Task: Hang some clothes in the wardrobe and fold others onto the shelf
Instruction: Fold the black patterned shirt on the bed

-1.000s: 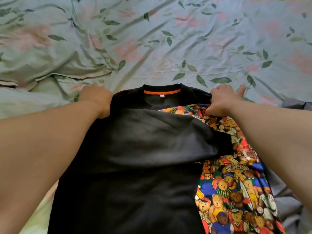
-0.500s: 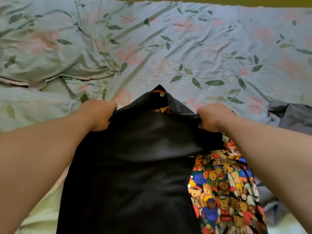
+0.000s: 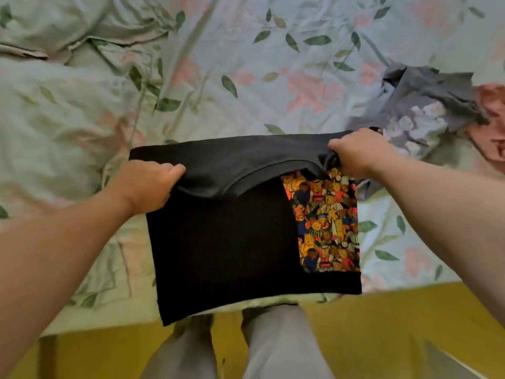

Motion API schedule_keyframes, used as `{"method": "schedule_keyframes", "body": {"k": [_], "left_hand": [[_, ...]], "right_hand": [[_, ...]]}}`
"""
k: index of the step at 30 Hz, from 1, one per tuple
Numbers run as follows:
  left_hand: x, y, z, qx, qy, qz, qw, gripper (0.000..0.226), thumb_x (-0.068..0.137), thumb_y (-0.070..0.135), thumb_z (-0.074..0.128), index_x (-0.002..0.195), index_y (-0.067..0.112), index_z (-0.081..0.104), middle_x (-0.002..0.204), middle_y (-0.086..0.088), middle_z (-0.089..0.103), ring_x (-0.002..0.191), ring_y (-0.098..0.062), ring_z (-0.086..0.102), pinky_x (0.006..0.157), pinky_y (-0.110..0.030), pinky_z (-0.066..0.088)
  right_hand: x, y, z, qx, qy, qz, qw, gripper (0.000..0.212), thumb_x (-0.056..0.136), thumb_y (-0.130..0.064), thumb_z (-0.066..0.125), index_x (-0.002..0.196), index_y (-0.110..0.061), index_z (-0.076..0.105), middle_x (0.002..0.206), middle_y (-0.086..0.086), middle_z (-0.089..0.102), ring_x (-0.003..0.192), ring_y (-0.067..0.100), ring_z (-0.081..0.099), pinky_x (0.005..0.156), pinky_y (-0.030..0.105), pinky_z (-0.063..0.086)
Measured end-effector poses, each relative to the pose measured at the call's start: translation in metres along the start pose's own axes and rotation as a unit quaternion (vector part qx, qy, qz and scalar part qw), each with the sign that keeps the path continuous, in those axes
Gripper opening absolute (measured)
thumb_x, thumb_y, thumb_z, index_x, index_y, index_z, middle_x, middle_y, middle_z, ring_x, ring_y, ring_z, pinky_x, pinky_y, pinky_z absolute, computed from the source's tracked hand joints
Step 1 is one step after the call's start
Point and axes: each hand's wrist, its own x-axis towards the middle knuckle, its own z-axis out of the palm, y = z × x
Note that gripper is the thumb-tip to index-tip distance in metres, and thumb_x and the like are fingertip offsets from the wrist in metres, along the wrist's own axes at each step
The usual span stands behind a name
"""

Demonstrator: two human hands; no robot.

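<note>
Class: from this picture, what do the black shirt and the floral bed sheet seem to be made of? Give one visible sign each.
Black shirt: soft matte fabric, probably cotton knit; it sags between the left hand and right hand. Floral bed sheet: thin matte cloth, possibly cotton; fine creases.

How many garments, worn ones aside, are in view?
3: black bear-print shirt, held up at centre; crumpled grey garment, upper right; pink garment at right edge. More may be hidden.

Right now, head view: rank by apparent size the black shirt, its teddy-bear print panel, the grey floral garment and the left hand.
1. black shirt
2. grey floral garment: crumpled and farther from the camera, so its lead over the panel is unsure
3. teddy-bear print panel
4. left hand
</note>
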Motion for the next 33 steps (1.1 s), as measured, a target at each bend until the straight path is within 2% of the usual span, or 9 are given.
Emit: {"method": "schedule_keyframes", "body": {"k": [2,4,7,10,14,19,21,25,33], "left_hand": [[-0.023,0.029,0.006,0.002,-0.07,0.023,0.997,0.038,0.08,0.025,0.067,0.116,0.016,0.058,0.086,0.001,0.065,0.07,-0.026,0.067,0.045,-0.03,0.035],[-0.041,0.057,0.024,0.02,-0.163,0.052,0.985,0.045,0.093,0.03,0.051,0.136,0.023,0.041,0.107,0.006,0.062,0.091,-0.018,0.066,0.055,-0.032,0.038],[-0.062,0.088,0.059,0.028,-0.236,0.081,0.968,0.054,0.096,0.02,0.045,0.147,0.021,0.027,0.117,0.004,0.057,0.1,-0.018,0.061,0.063,-0.03,0.043],[-0.075,0.104,0.086,0.024,-0.253,0.077,0.964,0.051,0.095,0.013,0.046,0.143,0.021,0.03,0.118,0.001,0.053,0.1,-0.02,0.059,0.063,-0.03,0.043],[-0.085,0.114,0.103,0.031,-0.262,0.083,0.961,0.044,0.095,0.013,0.049,0.136,0.02,0.036,0.116,0.0,0.053,0.101,-0.02,0.057,0.065,-0.028,0.041],[-0.102,0.116,0.104,0.044,-0.267,0.1,0.958,0.031,0.096,0.014,0.05,0.125,0.021,0.045,0.113,0.001,0.053,0.101,-0.019,0.054,0.069,-0.026,0.04],[-0.109,0.118,0.104,0.037,-0.272,0.104,0.956,0.027,0.097,0.018,0.048,0.124,0.022,0.046,0.114,0.001,0.053,0.102,-0.019,0.053,0.073,-0.027,0.04],[-0.117,0.126,0.105,0.026,-0.29,0.11,0.95,0.026,0.102,0.036,0.042,0.124,0.024,0.045,0.12,0.0,0.052,0.11,-0.021,0.051,0.085,-0.031,0.043],[-0.117,0.139,0.119,0.03,-0.316,0.132,0.939,0.03,0.103,0.042,0.038,0.125,0.023,0.047,0.121,-0.001,0.052,0.11,-0.021,0.052,0.089,-0.032,0.043]], "right_hand": [[-0.028,-0.018,0.02,-0.014,-0.036,-0.011,0.999,0.013,0.082,-0.023,0.056,0.088,-0.02,0.045,0.065,-0.005,0.041,0.064,0.027,0.043,0.061,0.033,0.031],[-0.048,-0.037,0.046,-0.001,-0.069,-0.022,0.997,0.014,0.081,-0.024,0.055,0.087,-0.022,0.043,0.071,-0.003,0.048,0.067,0.028,0.047,0.063,0.033,0.033],[-0.065,-0.067,0.088,0.014,-0.118,-0.029,0.992,0.013,0.083,-0.026,0.054,0.088,-0.023,0.042,0.082,0.001,0.059,0.077,0.028,0.057,0.063,0.034,0.035],[-0.075,-0.091,0.12,0.018,-0.153,-0.041,0.987,0.017,0.083,-0.026,0.055,0.091,-0.024,0.04,0.094,0.0,0.062,0.092,0.027,0.062,0.063,0.033,0.033],[-0.083,-0.104,0.143,0.023,-0.164,-0.039,0.985,0.01,0.084,-0.021,0.053,0.093,-0.025,0.051,0.088,-0.002,0.056,0.09,0.025,0.061,0.061,0.033,0.035],[-0.107,-0.116,0.15,0.026,-0.158,-0.055,0.986,0.01,0.087,-0.024,0.052,0.09,-0.025,0.043,0.098,-0.001,0.06,0.094,0.024,0.06,0.064,0.033,0.035],[-0.118,-0.12,0.156,0.019,-0.154,-0.06,0.986,0.008,0.089,-0.023,0.051,0.096,-0.022,0.046,0.101,0.001,0.057,0.097,0.025,0.057,0.066,0.034,0.032],[-0.137,-0.13,0.17,-0.027,-0.203,-0.03,0.978,0.02,0.089,-0.013,0.047,0.108,-0.02,0.048,0.104,0.0,0.052,0.1,0.023,0.053,0.067,0.033,0.034],[-0.146,-0.137,0.175,-0.017,-0.27,0.048,0.962,0.021,0.095,-0.011,0.044,0.111,-0.018,0.055,0.106,0.003,0.055,0.103,0.025,0.057,0.069,0.033,0.036]]}}
